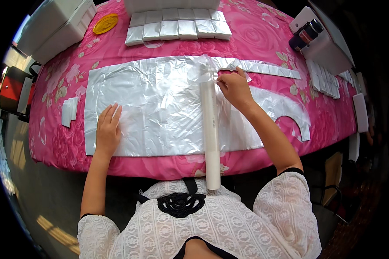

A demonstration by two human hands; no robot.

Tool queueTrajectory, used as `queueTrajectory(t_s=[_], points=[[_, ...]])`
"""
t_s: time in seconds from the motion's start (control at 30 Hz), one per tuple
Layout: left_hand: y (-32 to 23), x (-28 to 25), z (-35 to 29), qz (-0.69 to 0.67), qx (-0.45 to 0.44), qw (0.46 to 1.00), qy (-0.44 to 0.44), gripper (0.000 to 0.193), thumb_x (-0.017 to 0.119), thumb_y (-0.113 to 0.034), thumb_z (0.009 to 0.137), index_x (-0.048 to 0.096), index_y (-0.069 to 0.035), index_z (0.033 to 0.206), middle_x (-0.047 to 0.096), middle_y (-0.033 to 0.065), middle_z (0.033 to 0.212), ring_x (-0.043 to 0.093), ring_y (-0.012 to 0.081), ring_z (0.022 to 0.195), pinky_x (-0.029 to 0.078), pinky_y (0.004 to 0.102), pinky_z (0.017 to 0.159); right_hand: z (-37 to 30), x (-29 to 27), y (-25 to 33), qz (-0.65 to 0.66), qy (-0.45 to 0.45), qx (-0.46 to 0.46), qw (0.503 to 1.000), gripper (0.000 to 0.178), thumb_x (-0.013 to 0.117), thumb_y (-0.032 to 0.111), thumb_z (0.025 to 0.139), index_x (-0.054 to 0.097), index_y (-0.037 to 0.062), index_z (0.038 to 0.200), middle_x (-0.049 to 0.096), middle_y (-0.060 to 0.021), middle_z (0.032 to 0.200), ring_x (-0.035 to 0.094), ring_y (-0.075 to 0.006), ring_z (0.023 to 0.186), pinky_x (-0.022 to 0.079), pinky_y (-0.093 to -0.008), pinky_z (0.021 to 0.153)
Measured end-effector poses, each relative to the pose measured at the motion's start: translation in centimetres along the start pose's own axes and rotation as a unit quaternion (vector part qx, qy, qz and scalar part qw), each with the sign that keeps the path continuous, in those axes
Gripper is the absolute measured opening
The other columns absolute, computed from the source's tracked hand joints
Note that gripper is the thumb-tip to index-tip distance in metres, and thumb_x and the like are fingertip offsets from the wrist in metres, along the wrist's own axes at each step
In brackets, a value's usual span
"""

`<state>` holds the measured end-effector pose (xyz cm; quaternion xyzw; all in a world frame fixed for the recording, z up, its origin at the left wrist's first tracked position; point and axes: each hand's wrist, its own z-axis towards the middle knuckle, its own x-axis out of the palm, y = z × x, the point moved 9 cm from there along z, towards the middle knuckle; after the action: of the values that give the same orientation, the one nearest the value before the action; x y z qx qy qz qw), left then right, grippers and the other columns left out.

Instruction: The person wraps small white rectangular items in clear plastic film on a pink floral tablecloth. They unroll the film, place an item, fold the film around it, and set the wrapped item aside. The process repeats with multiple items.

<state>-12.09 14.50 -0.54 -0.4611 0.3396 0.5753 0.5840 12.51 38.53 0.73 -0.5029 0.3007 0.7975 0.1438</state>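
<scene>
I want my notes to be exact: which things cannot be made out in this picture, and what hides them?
In the head view:
Left hand: palm hidden, turned down on the silvery plastic bag.
Right hand: its own fingers hide whether they pinch anything.
White roll: far end obscured by crumpled clear film.
White box at top: cut off by the upper edge.

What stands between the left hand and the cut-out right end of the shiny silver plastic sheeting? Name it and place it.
A long, straight white bar does: it lies across the silver sheeting, right of the left hand, its near end jutting past the pink flowered tablecloth.
</scene>
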Motion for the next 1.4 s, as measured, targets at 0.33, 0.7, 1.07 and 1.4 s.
queueTrajectory(t_s=[0.33, 0.7, 1.07, 1.4], points=[[0.7, -0.1, -0.5, -0.041, 0.024, 0.998, 0.046, 0.045, 0.064, -0.01, 0.068, 0.055, 0.0, 0.111, 0.053, 0.0141, 0.119, 0.048, 0.0312, 0.111, 0.034, 0.0432, 0.098, -7.8, -14.7, -19.2, -0.197, -0.247, 0.321, 0.893, 0.035, 0.057, 0.021, 0.08, 0.055, 0.0027, 0.11, 0.06, -0.0161, 0.105, 0.056, -0.0315, 0.095, 0.035, -0.0414, 0.093], [2.8, -3.7, -2.9, -0.118, 0.024, 0.991, 0.062, 0.072, 0.071, -0.039, 0.068, 0.047, 0.0, 0.124, 0.046, 0.0148, 0.129, 0.043, 0.0323, 0.118, 0.034, 0.0407, 0.099, -10.4, 1.4, 7.9, 0.049, 0.17, -0.161, 0.971, 0.068, 0.049, 0.047, 0.083, 0.035, 0.004, 0.133, 0.031, -0.0137, 0.14, 0.025, -0.0322, 0.132, 0.022, -0.0431, 0.107], [7.0, -5.6, -7.2, -0.154, -0.05, 0.987, -0.009, 0.056, 0.052, -0.042, 0.085, 0.048, -0.001, 0.123, 0.05, 0.0163, 0.124, 0.047, 0.0322, 0.115, 0.036, 0.0381, 0.096, -8.0, 8.7, 27.6, 0.27, 0.274, -0.413, 0.825, 0.06, 0.048, 0.047, 0.083, 0.049, 0.0004, 0.121, 0.047, -0.0166, 0.127, 0.034, -0.0323, 0.126, 0.024, -0.046, 0.105], [7.6, -5.0, -7.6, -0.184, -0.057, 0.981, -0.028, 0.044, 0.055, -0.026, 0.085, 0.049, -0.001, 0.12, 0.051, 0.016, 0.122, 0.049, 0.032, 0.112, 0.038, 0.0381, 0.095, -4.3, 6.7, 18.4, 0.108, 0.185, -0.282, 0.935, 0.058, 0.048, 0.042, 0.085, 0.04, 0.0072, 0.13, 0.035, -0.0135, 0.138, 0.029, -0.0307, 0.13, 0.021, -0.0442, 0.107]])
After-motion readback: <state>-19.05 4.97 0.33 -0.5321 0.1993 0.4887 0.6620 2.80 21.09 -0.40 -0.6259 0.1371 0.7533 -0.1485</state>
